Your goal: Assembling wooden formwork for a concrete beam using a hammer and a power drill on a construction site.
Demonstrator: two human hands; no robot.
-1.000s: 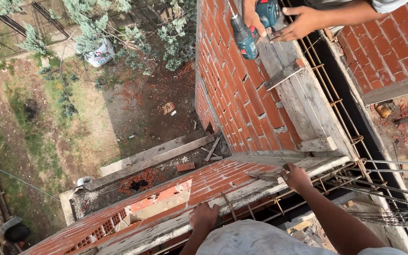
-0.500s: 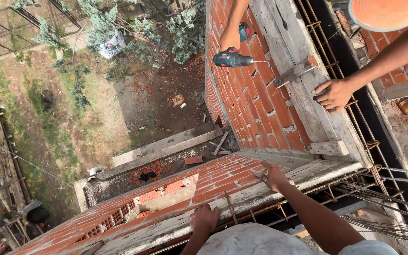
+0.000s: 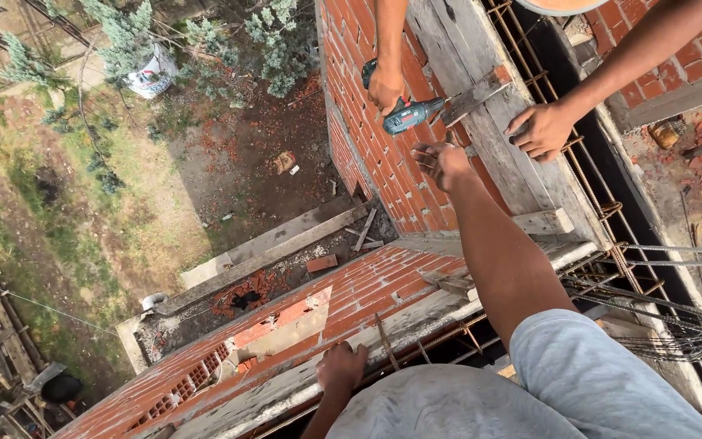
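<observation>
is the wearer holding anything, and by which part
Cannot tell for the right hand, reaching beside the co-worker's blue-green cordless drill. The left hand rests on the grey concrete ledge.

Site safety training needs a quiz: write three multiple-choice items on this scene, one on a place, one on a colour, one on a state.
1. The wearer's left hand rests on: A a ladder; B the wall's top edge; C a rope.
2. The drill body is: A red; B yellow; C blue-green.
3. The drill is: A held in a co-worker's hand; B lying on a board; C hanging loose.
Key: B, its fingers lie on the ledge; C, the casing shows that colour; A, fingers wrap its grip.
</observation>
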